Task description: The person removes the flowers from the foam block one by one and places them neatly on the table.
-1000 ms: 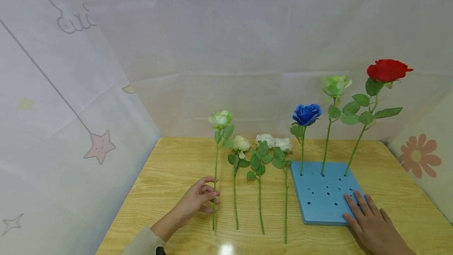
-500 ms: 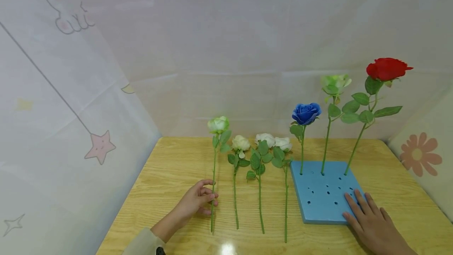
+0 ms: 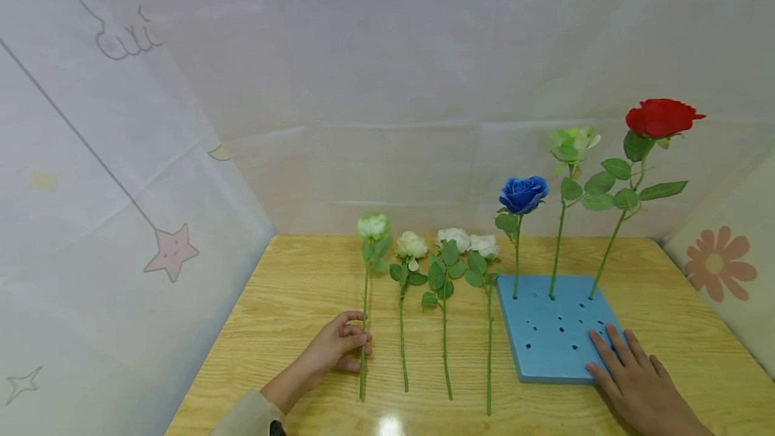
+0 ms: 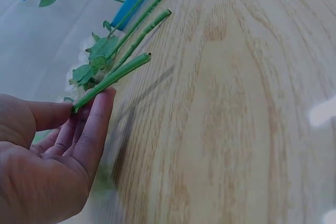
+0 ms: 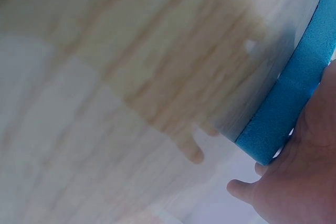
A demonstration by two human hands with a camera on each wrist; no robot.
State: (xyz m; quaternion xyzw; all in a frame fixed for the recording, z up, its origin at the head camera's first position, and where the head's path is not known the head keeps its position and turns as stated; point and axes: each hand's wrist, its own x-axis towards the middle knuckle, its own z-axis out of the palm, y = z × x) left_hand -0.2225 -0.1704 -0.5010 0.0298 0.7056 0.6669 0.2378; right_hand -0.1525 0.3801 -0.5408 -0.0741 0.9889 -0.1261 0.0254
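Note:
My left hand [image 3: 339, 345] pinches the stem of a pale green-white rose [image 3: 373, 227] between thumb and fingers. In the left wrist view the stem's cut end [image 4: 142, 59] sticks out past the thumb, above the table. To its right lie a cream rose [image 3: 412, 245] and two white roses [image 3: 454, 240], stems toward me. My right hand [image 3: 642, 382] rests with spread fingers on the near right corner of a blue foam board [image 3: 551, 362] with several holes. A blue rose [image 3: 524, 195], a green-white rose [image 3: 574, 145] and a red rose [image 3: 662, 120] stand in its far row.
The wooden table [image 3: 290, 274] carries everything, its far edge meeting a pale cloth backdrop [image 3: 393, 86]. Cloth walls with printed figures close off the left and right sides. The upright roses rise tall behind the board.
The held rose's bloom has come down toward the table as its stem tilts lower; my left hand has shifted slightly toward me. The right hand stays on the board.

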